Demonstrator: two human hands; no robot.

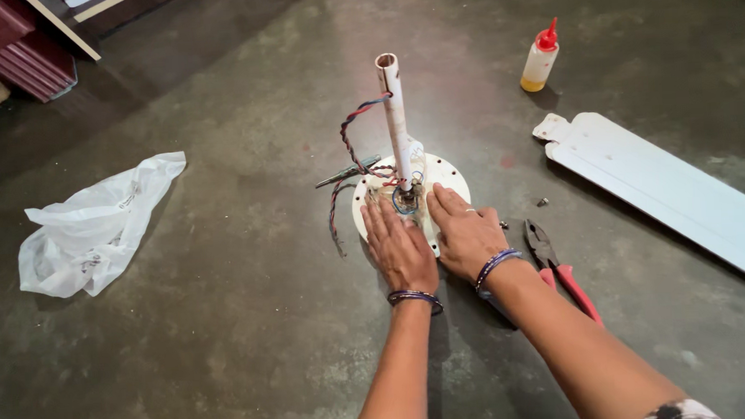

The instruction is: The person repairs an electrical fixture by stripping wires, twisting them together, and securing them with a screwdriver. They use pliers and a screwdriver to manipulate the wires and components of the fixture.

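My grip is flat, both hands pressing the fan motor beside its pipe; I judge it steadied, twisting next.

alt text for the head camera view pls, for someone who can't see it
Seen from above, a person's left hand and right hand press flat on a round white fan motor with an upright white rod and loose twisted wires, on a dark concrete floor. Red-handled pliers, a fan blade, a small red-capped bottle and a plastic bag lie around.
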